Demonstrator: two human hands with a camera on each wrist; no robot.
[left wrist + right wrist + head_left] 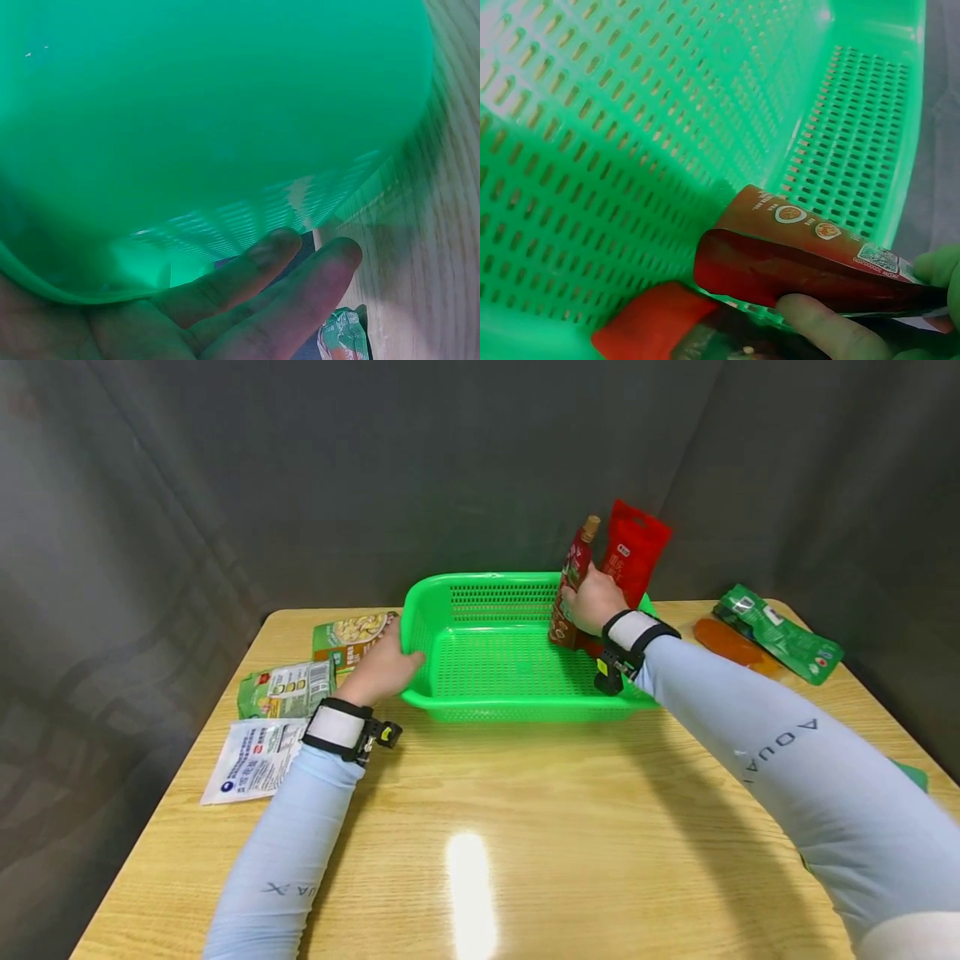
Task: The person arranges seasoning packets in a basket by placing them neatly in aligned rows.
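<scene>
A green plastic basket (517,703) with slotted walls and floor sits at the back of the table. My left hand (384,667) grips its left rim, thumb over the inner side and fingers (289,300) along the outside. Inside the basket's right end, my right hand (596,600) holds a dark red spouted pouch (572,568) with a tan cap. The pouch stands nearly upright, its bottom (742,262) close to the basket floor. Beside it a bright red packet (636,545) leans up past the back rim; its lower end (656,319) shows in the right wrist view.
Left of the basket lie a green-and-yellow food packet (348,639), a green packet (288,689) and a white packet (251,760). To the right are an orange packet (726,641) and a green spouted pouch (783,635). A grey curtain (465,468) hangs behind the table (570,843).
</scene>
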